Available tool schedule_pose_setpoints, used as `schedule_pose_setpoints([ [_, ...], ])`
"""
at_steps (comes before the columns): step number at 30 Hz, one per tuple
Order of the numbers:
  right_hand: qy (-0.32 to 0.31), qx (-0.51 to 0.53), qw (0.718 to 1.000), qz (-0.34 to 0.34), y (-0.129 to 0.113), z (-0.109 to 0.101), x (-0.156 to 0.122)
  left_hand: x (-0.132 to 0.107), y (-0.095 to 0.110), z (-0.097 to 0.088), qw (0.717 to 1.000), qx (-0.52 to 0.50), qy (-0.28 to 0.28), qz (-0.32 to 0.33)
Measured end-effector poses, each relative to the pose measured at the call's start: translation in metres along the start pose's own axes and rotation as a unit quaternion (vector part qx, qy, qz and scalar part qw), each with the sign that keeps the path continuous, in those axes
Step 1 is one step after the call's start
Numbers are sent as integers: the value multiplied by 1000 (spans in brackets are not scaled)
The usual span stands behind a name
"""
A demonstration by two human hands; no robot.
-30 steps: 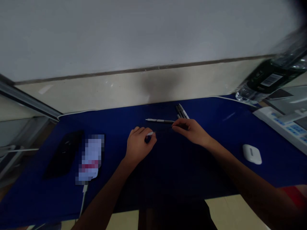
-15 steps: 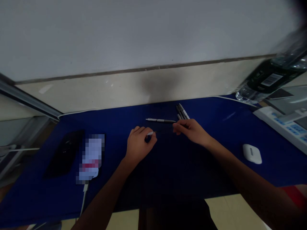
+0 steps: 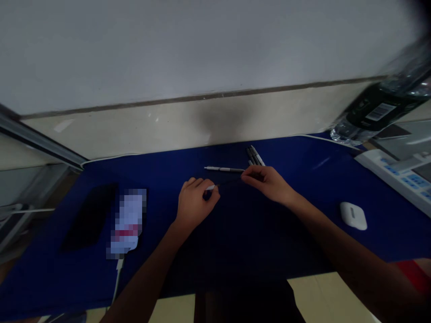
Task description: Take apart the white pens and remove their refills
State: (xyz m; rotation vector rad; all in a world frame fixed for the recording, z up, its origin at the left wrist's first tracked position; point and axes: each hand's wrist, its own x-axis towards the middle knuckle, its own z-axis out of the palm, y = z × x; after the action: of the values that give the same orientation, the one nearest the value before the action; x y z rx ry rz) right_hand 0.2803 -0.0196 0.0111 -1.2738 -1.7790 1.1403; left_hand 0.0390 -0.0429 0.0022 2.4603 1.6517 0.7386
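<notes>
My left hand [image 3: 198, 197] is closed around a pen [image 3: 210, 187]. A short white piece of it with a dark tip shows between thumb and forefinger, and the rest is covered by the fingers. To its right, my right hand [image 3: 264, 181] holds thumb and forefinger pinched together, facing the pen's tip. A faint thin dark line seems to run between the hands; what the right fingers hold is too small to tell. Just beyond the hands lies a white and grey pen [image 3: 222, 169], its right end by the right fingertips. Several more pens [image 3: 255, 155] lie side by side behind the right hand.
A lit phone [image 3: 129, 220] with a white cable and a dark flat object [image 3: 90, 215] lie left on the blue tabletop [image 3: 161, 172]. On the right are a white earphone case [image 3: 353, 216], a power strip [image 3: 397, 175] and a plastic bottle [image 3: 373, 110]. A wall rises behind.
My right hand has shifted slightly left, and its fingertips now reach the right end of the lying pen in view. The left hand keeps its hold and place.
</notes>
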Motion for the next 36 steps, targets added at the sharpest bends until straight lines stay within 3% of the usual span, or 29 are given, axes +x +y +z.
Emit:
schedule_pose_setpoints([
  [15,-24,14,1000,14,3,0,0,-1,1,1,1000,-7,-4,2],
  [22,-84,11,996,16,-7,18,-7,-3,4,5,999,-9,-32,30],
  [27,-67,-24,997,-19,-9,26,-11,-2,3,4,998,3,-45,47],
  [33,-44,-85,993,-74,-11,22,-9,-2,5,7,998,-8,-48,51],
  [36,6,-137,984,-114,-9,15,-6,-3,6,9,998,-13,-45,47],
])
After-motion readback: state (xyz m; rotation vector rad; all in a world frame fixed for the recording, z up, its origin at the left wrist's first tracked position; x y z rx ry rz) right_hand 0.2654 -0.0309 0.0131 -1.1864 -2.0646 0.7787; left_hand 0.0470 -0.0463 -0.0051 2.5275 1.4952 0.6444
